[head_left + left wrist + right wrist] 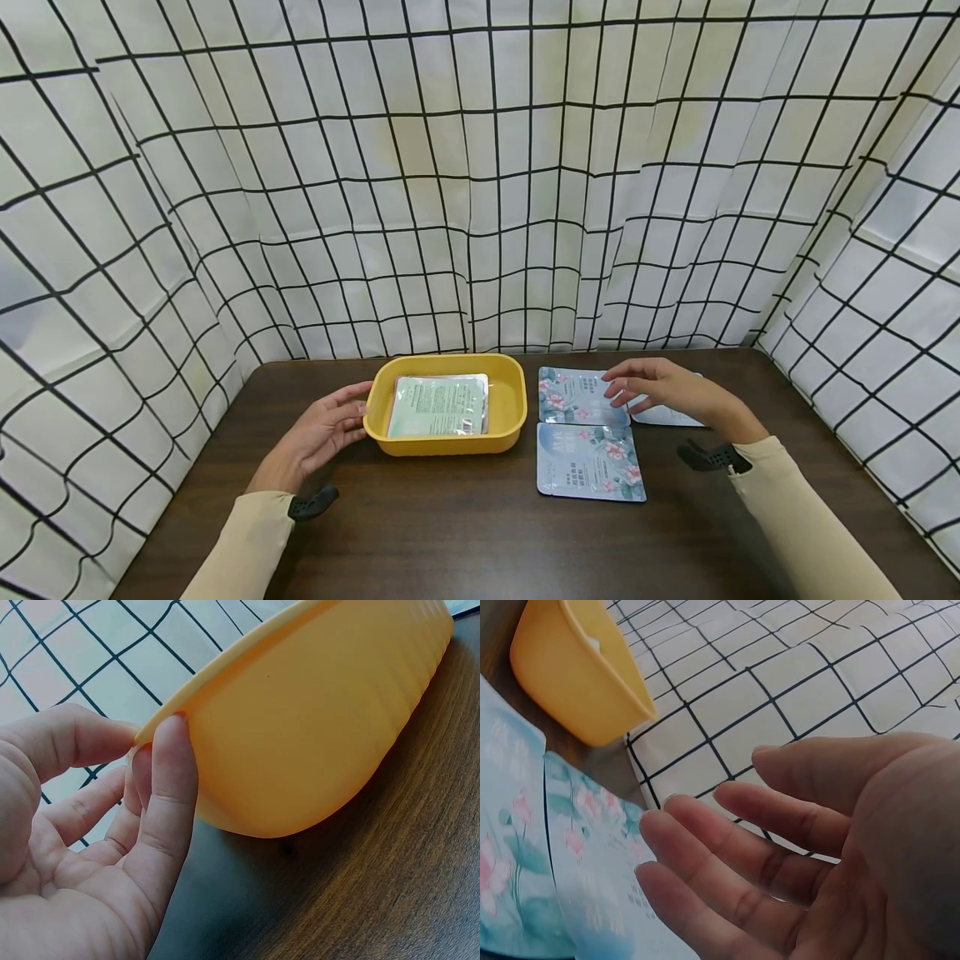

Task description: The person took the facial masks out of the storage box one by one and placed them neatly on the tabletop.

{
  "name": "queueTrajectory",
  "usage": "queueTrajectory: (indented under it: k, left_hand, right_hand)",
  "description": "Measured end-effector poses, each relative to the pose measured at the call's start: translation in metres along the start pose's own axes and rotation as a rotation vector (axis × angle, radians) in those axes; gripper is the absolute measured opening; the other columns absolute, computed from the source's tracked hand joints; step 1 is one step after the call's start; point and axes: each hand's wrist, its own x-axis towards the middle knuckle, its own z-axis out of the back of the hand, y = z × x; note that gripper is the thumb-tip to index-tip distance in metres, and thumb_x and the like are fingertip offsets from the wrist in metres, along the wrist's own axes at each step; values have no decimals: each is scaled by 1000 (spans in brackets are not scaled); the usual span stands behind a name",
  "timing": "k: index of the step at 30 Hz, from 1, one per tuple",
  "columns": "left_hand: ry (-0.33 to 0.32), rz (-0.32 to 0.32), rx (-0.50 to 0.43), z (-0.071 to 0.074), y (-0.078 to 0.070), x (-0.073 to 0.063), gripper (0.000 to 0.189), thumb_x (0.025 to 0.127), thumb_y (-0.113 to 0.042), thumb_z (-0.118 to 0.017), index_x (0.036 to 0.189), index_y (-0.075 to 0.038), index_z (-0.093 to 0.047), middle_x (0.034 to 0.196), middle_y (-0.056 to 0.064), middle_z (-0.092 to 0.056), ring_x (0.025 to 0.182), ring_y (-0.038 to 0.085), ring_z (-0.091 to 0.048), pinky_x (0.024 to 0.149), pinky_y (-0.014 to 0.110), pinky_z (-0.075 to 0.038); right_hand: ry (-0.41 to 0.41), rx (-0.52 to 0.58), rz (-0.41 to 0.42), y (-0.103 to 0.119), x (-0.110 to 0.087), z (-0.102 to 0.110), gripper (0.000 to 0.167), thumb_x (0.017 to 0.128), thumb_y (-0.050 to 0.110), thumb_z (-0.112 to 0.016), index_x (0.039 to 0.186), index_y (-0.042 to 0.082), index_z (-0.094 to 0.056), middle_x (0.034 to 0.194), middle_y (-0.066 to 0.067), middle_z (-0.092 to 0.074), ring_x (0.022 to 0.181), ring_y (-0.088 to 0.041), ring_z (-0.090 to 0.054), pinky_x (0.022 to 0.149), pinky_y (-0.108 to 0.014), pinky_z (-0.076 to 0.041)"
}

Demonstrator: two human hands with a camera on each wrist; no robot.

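Note:
At the left end of a yellow plastic tub [450,447], my left hand [324,433] pinches the rim between thumb and fingertips, seen close in the left wrist view. Inside the tub lies a pale green sheet-mask packet [439,407], printed side up, with a pinkish edge showing beneath it. My right hand [667,390] hovers over blue floral sheet-mask packets with nothing in its fingers, which are spread and gently bent. One blue packet [573,398] lies under its fingertips, another packet [591,463] sits nearer me, and a third packet [667,417] is partly hidden behind the hand.
Everything rests on a dark brown wooden table [450,533]. White curtains [495,200] with a black grid pattern hang behind it and on both sides. A black strap [313,503] circles the left wrist, and a similar black strap [712,457] the right.

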Motion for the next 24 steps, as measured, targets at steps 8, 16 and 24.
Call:
queueTrajectory:
  k: [8, 16, 24]
  left_hand:
    - [6, 7, -4, 0, -1, 1, 68, 98, -19, -68, 157, -11, -35, 116, 3, -66, 96, 17, -66, 88, 28, -58]
    - [12, 8, -8, 1, -1, 1, 69, 98, -20, -69, 157, -11, -35, 118, 3, -66, 97, 17, -66, 88, 28, -58]
    - [16, 5, -8, 0, -1, 1, 68, 99, -19, -68, 157, -11, -34, 117, 3, -66, 97, 17, -66, 88, 28, -57]
  right_hand:
    - [17, 37, 22, 9, 9, -5, 42, 108, 26, -50, 141, 1, -51, 130, -20, -63, 117, -40, -64, 95, -43, -57]
    - [25, 34, 23, 23, 20, -11, 40, 108, 31, -50, 141, 9, -52, 135, -22, -61, 122, -45, -61, 97, -44, -55]
    - [35, 77, 42, 33, 31, -18, 41, 108, 32, -49, 142, 8, -51, 135, -20, -62, 122, -42, -61, 98, -43, -55]
